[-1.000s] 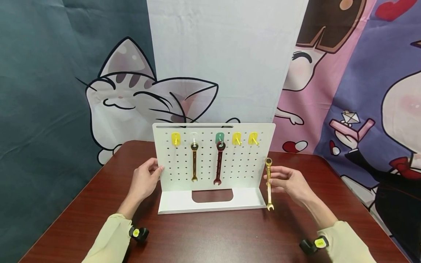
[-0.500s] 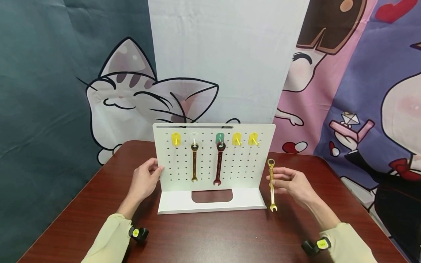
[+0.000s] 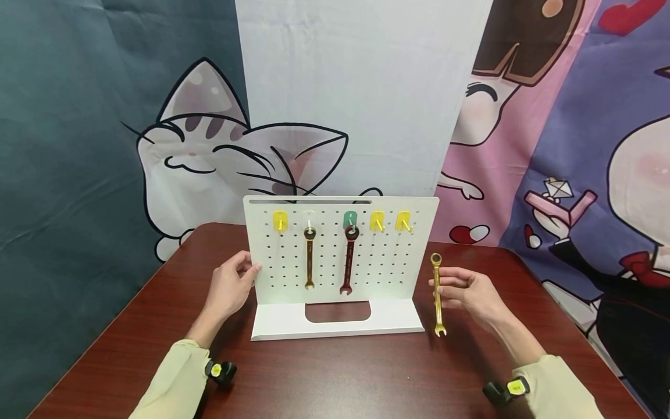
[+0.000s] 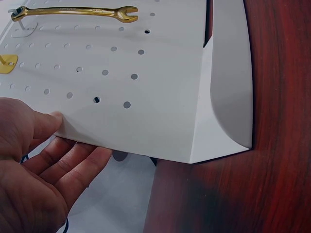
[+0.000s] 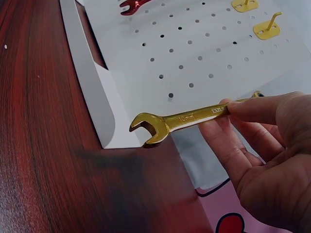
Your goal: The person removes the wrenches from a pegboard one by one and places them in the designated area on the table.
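A white pegboard stand stands upright on the table. My left hand pinches its left edge, the thumb on the front face and the fingers behind, as the left wrist view shows. Beyond the board's right edge, my right hand holds a gold combination wrench between thumb and fingers, ring end up and open end down. "10mm" reads on its shank in the right wrist view. Another gold wrench hangs from a pale hook, and a red wrench from a green hook.
Yellow hooks bearing nothing sit at the board's left and right, one beside another. The brown wooden table extends in front. A cartoon-printed cloth backdrop rises behind.
My right hand has moved a little to the right with the gold wrench, farther from the board's edge. My left hand and the board have stayed put.
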### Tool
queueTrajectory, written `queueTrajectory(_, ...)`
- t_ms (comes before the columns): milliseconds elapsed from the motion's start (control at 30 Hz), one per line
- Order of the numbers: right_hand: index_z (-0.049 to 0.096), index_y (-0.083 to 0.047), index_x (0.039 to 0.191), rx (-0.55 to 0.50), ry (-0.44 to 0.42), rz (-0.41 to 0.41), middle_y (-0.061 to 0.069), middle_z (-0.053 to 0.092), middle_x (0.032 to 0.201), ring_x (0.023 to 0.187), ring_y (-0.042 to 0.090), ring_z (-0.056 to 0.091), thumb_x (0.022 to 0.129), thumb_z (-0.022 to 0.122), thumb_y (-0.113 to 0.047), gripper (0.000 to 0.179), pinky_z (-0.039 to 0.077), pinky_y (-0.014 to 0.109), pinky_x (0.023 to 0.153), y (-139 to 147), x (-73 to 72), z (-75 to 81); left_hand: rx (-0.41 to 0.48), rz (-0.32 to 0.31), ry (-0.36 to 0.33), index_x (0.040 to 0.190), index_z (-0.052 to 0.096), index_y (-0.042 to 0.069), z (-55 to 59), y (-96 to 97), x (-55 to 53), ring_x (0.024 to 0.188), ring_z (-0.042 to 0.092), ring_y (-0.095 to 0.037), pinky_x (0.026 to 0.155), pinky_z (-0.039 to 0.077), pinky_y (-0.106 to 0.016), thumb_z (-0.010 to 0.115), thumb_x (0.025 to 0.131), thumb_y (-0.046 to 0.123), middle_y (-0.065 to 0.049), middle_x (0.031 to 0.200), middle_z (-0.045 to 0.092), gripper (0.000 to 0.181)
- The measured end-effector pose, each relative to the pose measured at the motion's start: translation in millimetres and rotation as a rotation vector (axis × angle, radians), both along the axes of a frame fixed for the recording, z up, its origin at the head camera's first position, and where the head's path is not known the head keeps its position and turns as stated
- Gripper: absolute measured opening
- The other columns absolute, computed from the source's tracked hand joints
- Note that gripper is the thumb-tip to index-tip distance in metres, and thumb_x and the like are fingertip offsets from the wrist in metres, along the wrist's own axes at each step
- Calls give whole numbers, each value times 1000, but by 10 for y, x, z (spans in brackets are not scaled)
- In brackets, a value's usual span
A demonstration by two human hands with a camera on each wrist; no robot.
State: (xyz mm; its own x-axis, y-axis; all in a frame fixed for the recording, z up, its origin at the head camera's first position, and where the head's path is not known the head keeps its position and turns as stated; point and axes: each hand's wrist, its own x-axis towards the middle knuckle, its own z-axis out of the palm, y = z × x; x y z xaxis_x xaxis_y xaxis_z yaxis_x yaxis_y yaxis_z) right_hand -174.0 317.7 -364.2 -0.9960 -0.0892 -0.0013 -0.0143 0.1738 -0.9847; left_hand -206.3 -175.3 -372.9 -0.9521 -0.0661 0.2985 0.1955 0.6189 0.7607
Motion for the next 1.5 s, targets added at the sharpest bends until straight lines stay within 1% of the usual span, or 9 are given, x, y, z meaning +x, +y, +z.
queueTrajectory(167, 60, 6, 138, 38, -7, -16, 3, 81, 110, 92, 16, 80, 96, 77, -5, 46, 64, 37, 81, 42, -2, -20, -1, 2, -2, 111, 68, 5, -5, -2, 5, 71, 57, -19, 62, 44, -28, 67, 104, 14, -12, 89, 69, 11)
queueTrajectory(233, 60, 6, 138, 41, -11, -24, 6, 81, 112, 92, 16, 79, 96, 77, -6, 46, 64, 36, 80, 60, 0, -33, -2, 2, -3, 111, 68, 5, -7, -2, 7, 71, 57, -19, 62, 44, -28, 67, 104, 14, -12, 89, 69, 11)
queueTrajectory(333, 63, 3, 135, 25, -13, -23, 4, 81, 110, 91, 16, 79, 96, 76, -4, 43, 64, 35, 79, 85, 4, -46, -3, 1, -1, 111, 68, 5, -9, -2, 4, 71, 58, -19, 63, 44, -28, 67, 104, 14, -12, 89, 70, 11)
queueTrajectory(467, 67, -3, 130, -4, -10, -15, -3, 81, 105, 90, 15, 79, 96, 75, -2, 35, 64, 34, 78, 121, 2, -63, -1, -1, 1, 112, 68, 5, -8, 0, -4, 72, 60, -19, 64, 45, -28, 66, 104, 14, -13, 90, 71, 12)
queueTrajectory(733, 71, -10, 124, 1, -28, -35, -5, 81, 103, 90, 14, 79, 96, 75, -2, 29, 64, 33, 78, 195, 5, -90, -1, 0, -2, 112, 68, 4, 1, 4, -8, 72, 62, -18, 65, 48, -28, 66, 104, 13, -14, 90, 71, 12)
queueTrajectory(867, 72, -14, 122, -10, -33, -27, -7, 81, 103, 90, 14, 79, 96, 75, -2, 28, 64, 33, 78, 225, 12, -84, 1, 2, -3, 112, 68, 5, 5, 5, -5, 72, 62, -18, 65, 48, -28, 67, 104, 13, -14, 90, 71, 11)
queueTrajectory(1067, 73, -16, 118, -39, -46, -28, -2, 82, 105, 90, 15, 80, 96, 75, -2, 26, 64, 33, 79, 261, 24, -82, 0, 4, -7, 111, 68, 5, 2, 3, -3, 72, 60, -18, 64, 47, -27, 67, 104, 13, -12, 89, 70, 11)
queueTrajectory(1267, 70, -9, 125, -40, -50, -37, -2, 82, 106, 91, 14, 79, 96, 75, -2, 30, 64, 33, 79, 294, 29, -86, -2, 4, -9, 111, 68, 5, -4, 3, -5, 73, 60, -19, 65, 46, -28, 67, 104, 14, -12, 89, 70, 11)
queueTrajectory(1500, 65, -5, 135, 2, -60, -49, -5, 81, 106, 92, 14, 79, 98, 74, -7, 38, 64, 33, 80, 327, 25, -79, -5, 6, -11, 111, 68, 5, -8, 2, -4, 73, 60, -19, 64, 46, -28, 67, 104, 14, -12, 89, 69, 10)
